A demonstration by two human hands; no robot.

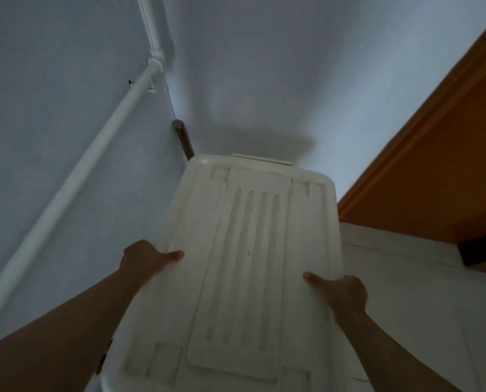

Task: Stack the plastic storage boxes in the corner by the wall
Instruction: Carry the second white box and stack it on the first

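A large white plastic storage box point(244, 250) with a ribbed lid fills the middle of the head view, its far end close to the wall corner. My left hand point(145, 260) grips its left edge, thumb resting on the lid. On the opposite edge my right hand point(340, 291) holds the box the same way. Whatever lies under the box is hidden.
A white pipe point(75, 182) runs diagonally along the left wall point(38, 108) to the corner. A brown stick point(183, 140) leans in the corner behind the box. An orange-brown wooden door or cabinet point(434, 165) stands to the right, above a pale surface point(419, 306).
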